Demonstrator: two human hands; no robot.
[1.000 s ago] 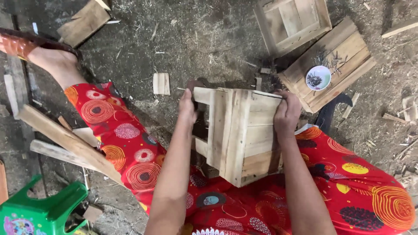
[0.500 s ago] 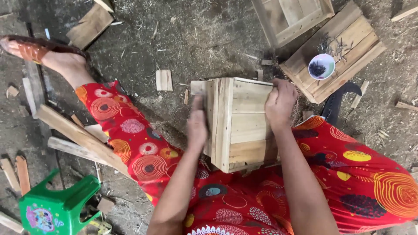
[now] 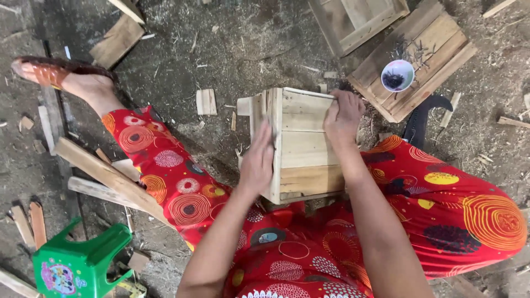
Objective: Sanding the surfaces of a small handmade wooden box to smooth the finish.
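1. Head view: wooden crate (image 3: 302, 144) at frame centre, its lower edge hidden behind patterned red trousers (image 3: 353, 248).
2. Left hand (image 3: 257, 163) lies flat on the crate's side; right hand (image 3: 342, 118) curls over the top edge.
3. Since earlier, the crate has turned upright.

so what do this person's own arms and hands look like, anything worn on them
Both arms are bare from the top of the view down: no sleeves show, and no gloves. The left hand and the right hand show no rings, watch or bands that I can make out. The only clothing in view is the red trousers patterned with orange, yellow and dark circles.
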